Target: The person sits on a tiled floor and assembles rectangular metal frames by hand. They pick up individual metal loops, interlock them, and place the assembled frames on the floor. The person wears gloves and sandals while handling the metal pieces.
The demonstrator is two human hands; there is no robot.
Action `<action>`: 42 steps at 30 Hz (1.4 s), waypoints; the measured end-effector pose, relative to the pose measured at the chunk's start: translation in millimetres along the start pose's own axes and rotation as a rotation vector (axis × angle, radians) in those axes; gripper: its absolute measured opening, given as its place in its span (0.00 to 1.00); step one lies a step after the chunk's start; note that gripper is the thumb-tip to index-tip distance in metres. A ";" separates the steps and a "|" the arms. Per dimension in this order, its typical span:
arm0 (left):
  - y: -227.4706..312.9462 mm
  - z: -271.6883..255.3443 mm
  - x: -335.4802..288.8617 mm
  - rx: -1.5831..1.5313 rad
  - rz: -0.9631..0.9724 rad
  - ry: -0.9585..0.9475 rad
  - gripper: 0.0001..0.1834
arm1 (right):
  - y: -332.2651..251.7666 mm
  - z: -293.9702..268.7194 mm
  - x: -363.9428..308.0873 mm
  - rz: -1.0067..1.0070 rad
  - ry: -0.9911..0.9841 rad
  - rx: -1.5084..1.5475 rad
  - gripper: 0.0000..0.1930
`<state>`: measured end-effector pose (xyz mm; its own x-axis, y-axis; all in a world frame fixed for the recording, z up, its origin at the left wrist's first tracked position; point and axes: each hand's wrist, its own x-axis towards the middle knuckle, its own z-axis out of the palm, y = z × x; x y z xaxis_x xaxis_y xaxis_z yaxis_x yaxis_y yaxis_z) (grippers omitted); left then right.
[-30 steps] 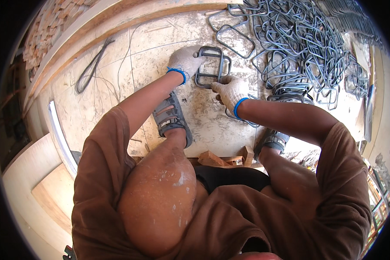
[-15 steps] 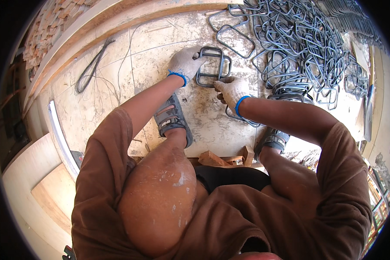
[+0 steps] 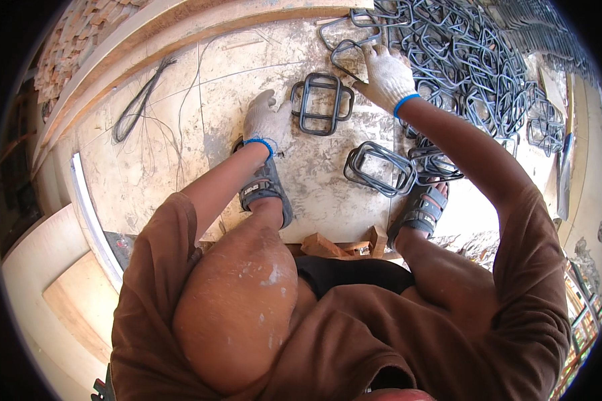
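Two bent steel rebar stirrups (image 3: 304,105) lie crossed over one another on the board, one turned across the other. My left hand (image 3: 267,123), in a whitish knitted glove with a blue cuff, hovers just left of them, fingers apart and holding nothing. Farther right, my gloved right hand (image 3: 386,77) reaches over a loose stirrup (image 3: 341,48) at the pile's edge. Its thumb and fingers are spread; part of that stirrup is hidden beneath the hand. A small stack of stirrups (image 3: 379,168) sits beside my right foot.
A large tangled pile of stirrups (image 3: 471,57) covers the far right. Thin tie wires (image 3: 140,100) lie on the stained board (image 3: 227,127) at left. A long timber beam (image 3: 201,30) borders the far side. Sandalled feet (image 3: 264,184) stand either side of the work area.
Both hands have let go of the crossed stirrups, which now rest slightly farther left. My left hand has drawn back left; the right has moved away, up to the loose stirrup, uncovering the small stack.
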<state>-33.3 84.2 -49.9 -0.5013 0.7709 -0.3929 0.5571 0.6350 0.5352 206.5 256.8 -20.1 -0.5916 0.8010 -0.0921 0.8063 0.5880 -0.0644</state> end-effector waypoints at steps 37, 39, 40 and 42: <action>39.9 -13.9 14.0 0.069 0.157 -0.232 0.26 | 14.1 8.2 27.2 -0.022 -0.001 0.055 0.36; 34.0 -12.9 18.1 -0.025 0.207 -0.304 0.25 | 24.5 5.8 28.2 -0.253 0.129 0.252 0.30; 35.4 -13.2 17.7 -0.075 0.233 -0.341 0.25 | 25.8 -0.8 28.1 -0.368 0.193 0.348 0.27; 38.5 -11.4 14.0 -0.211 0.218 -0.380 0.24 | 16.5 -7.4 28.1 -0.365 -0.089 0.592 0.26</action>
<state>-26.4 118.9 -26.3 -0.0885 0.8734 -0.4790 0.4558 0.4631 0.7602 203.1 289.9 -16.4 -0.8426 0.5369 -0.0409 0.4370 0.6375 -0.6346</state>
